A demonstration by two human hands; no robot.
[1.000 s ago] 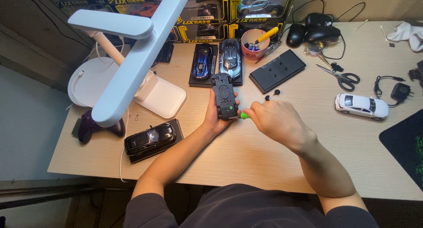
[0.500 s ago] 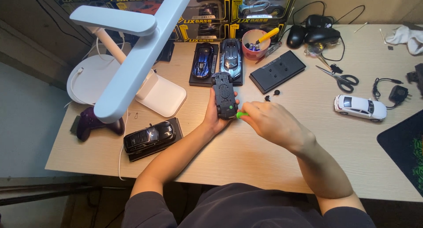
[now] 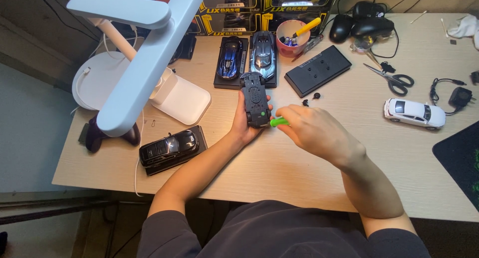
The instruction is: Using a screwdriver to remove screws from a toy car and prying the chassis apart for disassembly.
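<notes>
My left hand (image 3: 243, 125) holds a black model car (image 3: 255, 98) upside down, its dark underside facing up, above the middle of the wooden desk (image 3: 279, 173). My right hand (image 3: 312, 130) grips a green-handled screwdriver (image 3: 278, 122) whose tip meets the near end of the car's underside. Two small black screws or caps (image 3: 311, 99) lie on the desk just beyond my right hand. An empty black display base (image 3: 318, 76) lies further back.
A white desk lamp (image 3: 144, 63) reaches over the left side. A black car on a base (image 3: 168, 147) sits near left. Blue and silver model cars (image 3: 247, 58), a pink cup (image 3: 292, 38), scissors (image 3: 391, 78), a white car (image 3: 414, 113), computer mice (image 3: 361, 26) and a charger (image 3: 459, 96) lie around.
The scene is nearly the same; my right hand has shifted slightly at the car's near end with the screwdriver. The car stays upside down in my left hand.
</notes>
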